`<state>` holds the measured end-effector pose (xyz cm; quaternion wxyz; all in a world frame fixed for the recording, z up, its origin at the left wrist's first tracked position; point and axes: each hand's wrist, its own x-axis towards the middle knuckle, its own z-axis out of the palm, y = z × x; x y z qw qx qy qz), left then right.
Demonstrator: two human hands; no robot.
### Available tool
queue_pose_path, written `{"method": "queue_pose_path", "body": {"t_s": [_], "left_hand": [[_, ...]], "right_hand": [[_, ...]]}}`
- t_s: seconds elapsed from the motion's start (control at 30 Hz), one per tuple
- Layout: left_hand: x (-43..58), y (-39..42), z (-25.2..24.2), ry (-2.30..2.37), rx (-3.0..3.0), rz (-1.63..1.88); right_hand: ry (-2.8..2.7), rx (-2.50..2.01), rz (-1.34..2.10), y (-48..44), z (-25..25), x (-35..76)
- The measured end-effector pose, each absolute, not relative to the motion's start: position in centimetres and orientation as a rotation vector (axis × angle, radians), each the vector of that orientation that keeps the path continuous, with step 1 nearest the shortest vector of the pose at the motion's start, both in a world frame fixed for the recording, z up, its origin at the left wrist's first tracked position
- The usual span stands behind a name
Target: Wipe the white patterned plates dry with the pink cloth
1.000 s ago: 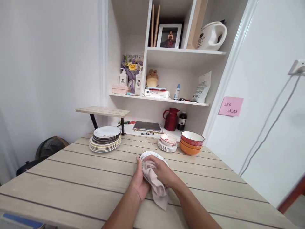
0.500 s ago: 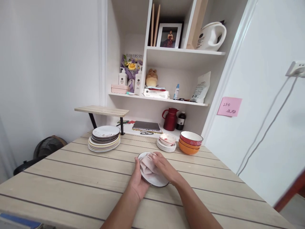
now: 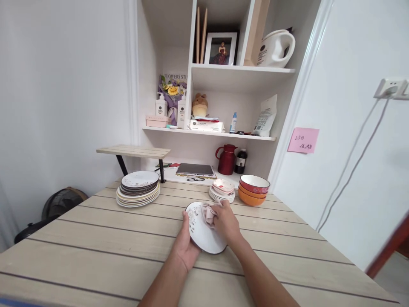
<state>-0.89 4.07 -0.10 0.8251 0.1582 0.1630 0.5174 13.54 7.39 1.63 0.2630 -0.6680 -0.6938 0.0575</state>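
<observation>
A white plate (image 3: 204,238) with a dark rim and a floral print on its left side is tilted toward me above the table. My left hand (image 3: 185,243) grips its left edge, thumb on the rim and fingers underneath, partly hidden. Bunched in my right hand (image 3: 227,221) is a pale pink cloth (image 3: 208,214), pressed on the upper right of the plate's face. Beyond the plate stand a stack of small white dishes (image 3: 223,192) and a stack of bowls (image 3: 254,191), red on top and orange below. A taller stack of plates (image 3: 139,189) sits to the left.
The slatted wooden table (image 3: 128,256) carries a small raised stand (image 3: 134,151) at its back left. Behind, a shelf unit (image 3: 233,135) holds bottles and boxes. A red jug (image 3: 226,160), a dark bottle (image 3: 241,161), a laptop (image 3: 196,169) and glasses (image 3: 195,179) lie below it.
My right hand has moved the cloth to the right across the plate and crumpled it tighter, uncovering the floral print. The plate is tilted more toward me. The view has shifted slightly.
</observation>
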Motion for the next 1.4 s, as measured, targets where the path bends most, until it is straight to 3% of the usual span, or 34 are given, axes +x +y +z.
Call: {"method": "queue_pose_path", "body": {"t_s": [0.13,0.3,0.47,0.8,0.97,1.07,1.27,1.4], "left_hand": [[-0.9,3.9,0.1,0.339,0.35,1.052],[-0.9,3.8,0.3,0.32,0.386,1.069],[-0.9,4.0,0.0,0.329,0.427,1.058],[-1.2,3.9,-0.4,0.26,0.413,1.046],[-1.1,4.4,-0.9,0.263,0.375,1.005],[-1.0,4.6,-1.2,0.249,0.375,1.013],[-1.0,4.6,-1.2,0.29,0.363,1.045],[-1.2,4.7,-1.2,0.32,0.36,1.042]], "right_hand": [[-1.82,-1.828,0.167,7.8,1.3,14.1],[-1.903,-1.491,0.215,7.9,0.6,12.2],[-2.01,-1.13,0.422,6.9,1.3,11.0],[-2.305,-0.84,0.755,5.1,4.1,12.2],[-2.449,-0.944,1.079,4.4,5.2,14.7],[-2.388,-1.212,1.104,4.6,4.9,16.5],[-2.128,-1.658,0.904,6.0,3.6,17.8],[-2.145,-1.68,0.666,5.9,3.7,17.3]]}}
